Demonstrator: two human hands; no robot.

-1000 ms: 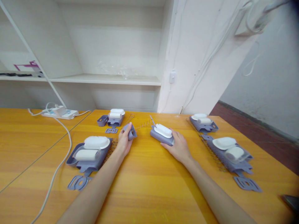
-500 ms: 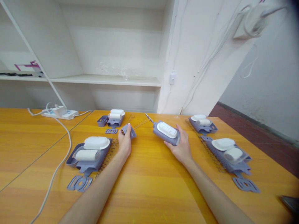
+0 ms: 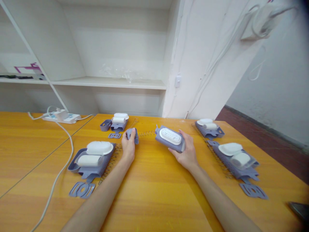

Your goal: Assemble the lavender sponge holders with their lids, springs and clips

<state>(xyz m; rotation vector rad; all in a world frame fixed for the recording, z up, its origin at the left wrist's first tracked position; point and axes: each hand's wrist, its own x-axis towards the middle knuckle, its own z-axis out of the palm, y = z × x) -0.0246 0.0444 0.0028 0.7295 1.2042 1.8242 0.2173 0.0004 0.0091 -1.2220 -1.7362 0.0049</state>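
My left hand [image 3: 128,148] is closed around a small grey-purple plastic piece [image 3: 136,136], partly hidden by the fingers. My right hand [image 3: 187,152] grips one end of a grey-purple plastic holder [image 3: 161,138], which is tilted. On its upper face sits a white oval pad [image 3: 170,136] with a bumpy surface. The two held pieces are apart. Between them, further back on the table, runs a thin coiled wire [image 3: 146,133].
Grey-purple holders with white lids and white rolls stand left [image 3: 106,161], back left [image 3: 118,127], back right [image 3: 209,130] and right [image 3: 238,161]. Flat slotted pieces [image 3: 82,190] lie beside them. A white cable [image 3: 54,187] leads to a power strip [image 3: 62,116] at the back left.
The holder in my right hand has shifted slightly left, and the thin strip at its far end now shows less. The small piece in my left hand has turned.
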